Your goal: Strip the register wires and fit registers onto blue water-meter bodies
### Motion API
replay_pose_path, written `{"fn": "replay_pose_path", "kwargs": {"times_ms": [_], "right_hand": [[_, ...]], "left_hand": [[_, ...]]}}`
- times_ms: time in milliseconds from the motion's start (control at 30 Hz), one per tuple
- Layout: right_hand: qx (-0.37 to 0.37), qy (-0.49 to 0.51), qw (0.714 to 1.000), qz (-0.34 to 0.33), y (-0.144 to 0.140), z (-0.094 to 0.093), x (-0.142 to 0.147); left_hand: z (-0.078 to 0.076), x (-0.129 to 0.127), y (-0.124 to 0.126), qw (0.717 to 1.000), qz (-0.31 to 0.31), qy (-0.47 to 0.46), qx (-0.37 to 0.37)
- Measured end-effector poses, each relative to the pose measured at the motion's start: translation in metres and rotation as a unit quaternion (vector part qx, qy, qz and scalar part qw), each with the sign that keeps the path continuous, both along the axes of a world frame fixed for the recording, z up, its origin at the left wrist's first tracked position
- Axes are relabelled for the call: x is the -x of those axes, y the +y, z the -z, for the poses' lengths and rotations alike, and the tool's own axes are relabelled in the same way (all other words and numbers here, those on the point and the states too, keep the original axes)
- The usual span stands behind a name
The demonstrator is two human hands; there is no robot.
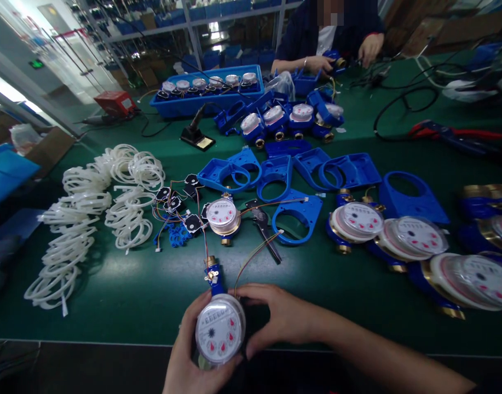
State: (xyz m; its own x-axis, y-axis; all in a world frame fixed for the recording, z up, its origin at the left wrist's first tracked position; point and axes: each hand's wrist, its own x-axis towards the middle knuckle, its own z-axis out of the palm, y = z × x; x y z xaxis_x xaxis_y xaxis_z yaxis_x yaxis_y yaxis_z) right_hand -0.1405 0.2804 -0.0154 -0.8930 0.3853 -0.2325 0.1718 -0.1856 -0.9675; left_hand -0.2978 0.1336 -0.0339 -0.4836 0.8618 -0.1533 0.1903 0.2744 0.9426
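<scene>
On the water meter [220, 330] that your left hand [189, 358] and right hand [275, 317] hold, you see a row of counter digits and small red dials, none sharp enough to read. The same holds for the meter dials [419, 235] on the table [131, 284]. No label or brand is legible.

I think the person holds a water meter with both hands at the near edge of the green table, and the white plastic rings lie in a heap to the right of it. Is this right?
Not quite. In the head view both hands, left hand and right hand, do hold the water meter at the near edge of the green table, but the white plastic rings lie to its left, not right.
</scene>
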Motion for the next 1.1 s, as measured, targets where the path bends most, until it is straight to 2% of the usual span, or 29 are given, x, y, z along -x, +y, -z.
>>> {"fn": "replay_pose_path", "kwargs": {"times_ms": [67,133,200,267,333,467,600,700,767,833,867,900,967,1033,1100], "right_hand": [[0.067,-0.008,0.998,-0.007,0.003,0.000,0.000],[0.113,-0.013,0.994,0.000,0.003,0.001,0.000],[0.148,-0.020,0.989,-0.002,0.002,0.002,0.002],[0.156,-0.047,0.987,-0.012,0.000,0.002,0.003],[0.110,-0.076,0.991,-0.010,-0.002,0.001,0.006],[-0.038,-0.075,0.996,0.000,-0.006,0.000,0.013],[-0.040,-0.052,0.998,-0.003,-0.007,0.002,0.016],[-0.046,-0.089,0.995,-0.024,0.002,-0.001,0.014],[-0.003,-0.119,0.990,-0.079,0.015,-0.008,0.016],[0.069,-0.140,0.978,-0.142,0.028,-0.014,0.022],[0.107,-0.159,0.970,-0.152,0.033,-0.017,0.027],[0.135,-0.184,0.963,-0.142,0.036,-0.019,0.032],[0.160,-0.242,0.953,-0.093,0.037,-0.020,0.041],[0.157,-0.281,0.945,-0.060,0.033,-0.018,0.048],[0.145,-0.289,0.945,-0.060,0.029,-0.017,0.051]], "left_hand": [[-0.001,0.005,-0.002,0.998,0.041,-0.039,0.013],[-0.002,0.010,-0.004,0.991,0.067,-0.116,0.022],[-0.003,0.012,-0.004,0.981,0.053,-0.185,0.032],[-0.003,0.013,-0.004,0.975,0.019,-0.216,0.046],[-0.001,0.015,-0.002,0.971,0.025,-0.231,0.060],[0.003,0.020,-0.001,0.965,0.092,-0.236,0.068],[0.004,0.019,0.001,0.961,0.111,-0.243,0.068],[0.006,0.016,0.001,0.960,0.099,-0.257,0.051],[0.007,0.015,0.000,0.951,0.108,-0.290,0.028],[0.008,0.014,-0.001,0.928,0.130,-0.349,-0.014],[0.008,0.013,-0.001,0.919,0.131,-0.370,-0.030],[0.008,0.012,-0.001,0.919,0.116,-0.374,-0.037],[0.007,0.006,0.002,0.937,0.056,-0.344,-0.017],[0.006,-0.002,0.005,0.951,-0.009,-0.308,0.011],[0.006,-0.010,0.007,0.949,-0.045,-0.313,0.006]]}}
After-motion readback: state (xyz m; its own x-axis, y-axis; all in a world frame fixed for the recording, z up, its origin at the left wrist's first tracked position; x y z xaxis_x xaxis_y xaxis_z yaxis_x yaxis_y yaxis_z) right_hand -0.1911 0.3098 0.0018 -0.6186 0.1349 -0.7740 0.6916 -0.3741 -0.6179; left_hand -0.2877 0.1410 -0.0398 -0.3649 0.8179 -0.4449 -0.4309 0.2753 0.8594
